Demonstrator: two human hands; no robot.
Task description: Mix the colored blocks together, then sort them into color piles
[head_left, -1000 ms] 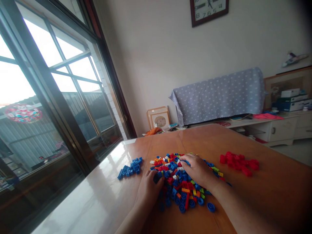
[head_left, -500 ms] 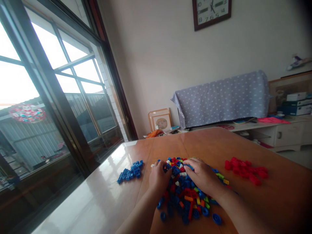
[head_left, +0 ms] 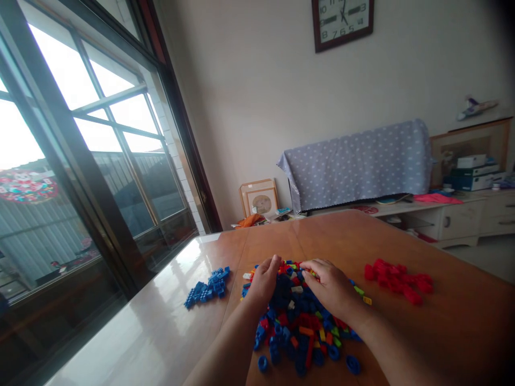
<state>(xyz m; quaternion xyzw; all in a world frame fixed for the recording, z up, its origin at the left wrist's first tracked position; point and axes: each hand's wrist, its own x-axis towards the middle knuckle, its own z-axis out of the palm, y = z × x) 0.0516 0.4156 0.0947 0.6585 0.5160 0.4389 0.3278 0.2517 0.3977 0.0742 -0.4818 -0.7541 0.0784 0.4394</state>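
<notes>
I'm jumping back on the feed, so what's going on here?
A person has both bare hands at a mixed heap of toy bricks on the table. The left hand is at its left side, the right hand at its right; any grip is hidden. Separate blue bricks lie left, red pieces right.

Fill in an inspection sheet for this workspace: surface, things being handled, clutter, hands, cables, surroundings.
Surface: glossy brown table.
Things handled: mixed brick pile; blue bricks apart to its left, red bricks apart to its right.
Clutter: round blue piece just off the pile's near edge.
Hands: left hand and right hand at the pile; grip unclear.
Cables: nothing seen.
Surroundings: window, wall clock, patterned cloth.
</notes>
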